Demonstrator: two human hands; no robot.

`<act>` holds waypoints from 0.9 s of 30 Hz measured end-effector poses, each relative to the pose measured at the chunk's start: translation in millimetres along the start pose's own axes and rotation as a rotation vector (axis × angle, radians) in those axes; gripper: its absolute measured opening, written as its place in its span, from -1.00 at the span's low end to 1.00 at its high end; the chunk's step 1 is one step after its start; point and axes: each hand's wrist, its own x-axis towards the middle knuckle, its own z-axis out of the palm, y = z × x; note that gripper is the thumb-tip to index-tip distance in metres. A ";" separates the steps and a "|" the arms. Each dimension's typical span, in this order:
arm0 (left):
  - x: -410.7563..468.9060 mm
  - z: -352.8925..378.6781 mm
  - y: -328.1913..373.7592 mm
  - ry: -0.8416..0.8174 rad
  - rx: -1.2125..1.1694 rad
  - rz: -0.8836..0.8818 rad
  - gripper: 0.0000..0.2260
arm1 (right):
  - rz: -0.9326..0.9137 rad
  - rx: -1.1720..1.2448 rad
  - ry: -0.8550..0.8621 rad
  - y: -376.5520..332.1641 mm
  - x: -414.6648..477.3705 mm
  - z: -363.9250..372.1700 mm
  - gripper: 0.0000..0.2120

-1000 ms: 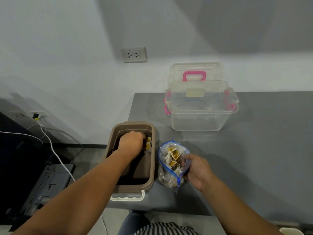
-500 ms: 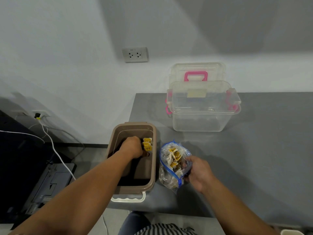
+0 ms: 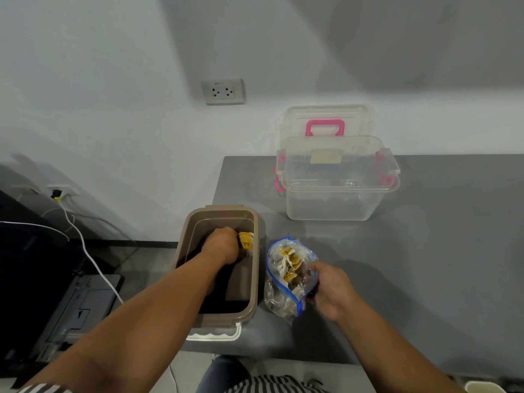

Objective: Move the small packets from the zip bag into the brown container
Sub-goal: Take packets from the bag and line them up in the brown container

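Clutching a few small packets [image 3: 246, 241] in curled left hand [image 3: 224, 245], low inside brown container [image 3: 221, 209] near its right wall, likely for release. Pinching zip bag [image 3: 283, 279] by blue seal with right hand [image 3: 326, 290], just beside container, probably keeping mouth open. Pale sachets, yellow tags; plenty left in bag.

— Where's the left hand [image 3: 222, 245]?
— Down inside the brown container [image 3: 221, 209], fingers curled round a few small packets [image 3: 246, 241] with yellow labels.
— And the right hand [image 3: 329, 293]?
— Gripping the zip bag [image 3: 286, 273] at its blue edge, just beside the container on the grey tabletop [image 3: 425, 265]. A clear box [image 3: 337, 188] stands behind.
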 end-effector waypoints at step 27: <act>-85.3 -13.4 97.3 0.114 0.125 0.488 -0.72 | -0.022 0.033 0.030 -2.1 -2.0 -20.6 -0.72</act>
